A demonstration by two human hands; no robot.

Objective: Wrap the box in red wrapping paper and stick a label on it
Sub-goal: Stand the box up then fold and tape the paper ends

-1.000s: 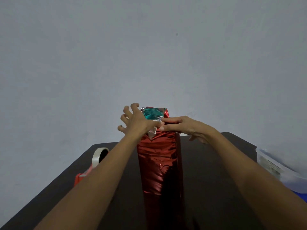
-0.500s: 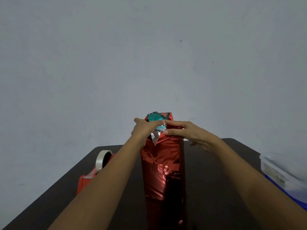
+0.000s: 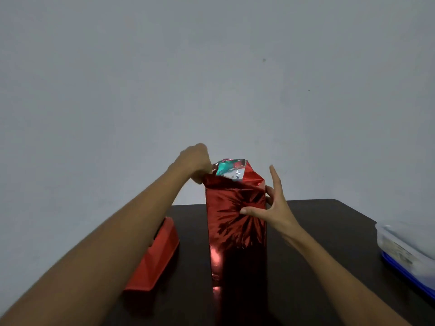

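Centrally on the dark surface [image 3: 329, 231], the upright box [image 3: 235, 243] is being steadied by the right grip [image 3: 275, 208], spread wide, thumb on the front; the red wrapping paper [image 3: 254, 178] at its top is being pinched by the left grip [image 3: 195, 161], where a hard tug could tear it.

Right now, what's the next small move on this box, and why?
Probably fold the left flap down over the top: the left hand pinches the red paper at its open top edge while the right hand steadies the side.
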